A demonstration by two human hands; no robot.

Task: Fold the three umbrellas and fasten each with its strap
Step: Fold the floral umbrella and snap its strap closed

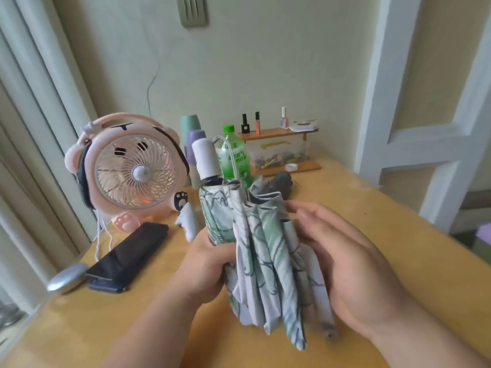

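Standing handle-up over the middle of the table (79,328), the green-and-white umbrella (255,248) was gripped around its loose folds by the left hand (210,264); the right hand (345,261) lay straight-fingered against them. A pink fan (132,168) stood near the left edge.

Pink fan (132,168), black phone (127,257) and green bottle (235,160) stand on the table (372,197).

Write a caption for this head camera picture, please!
The left hand grips an umbrella, handle up; the right hand touches its loose folds, near a pink fan.
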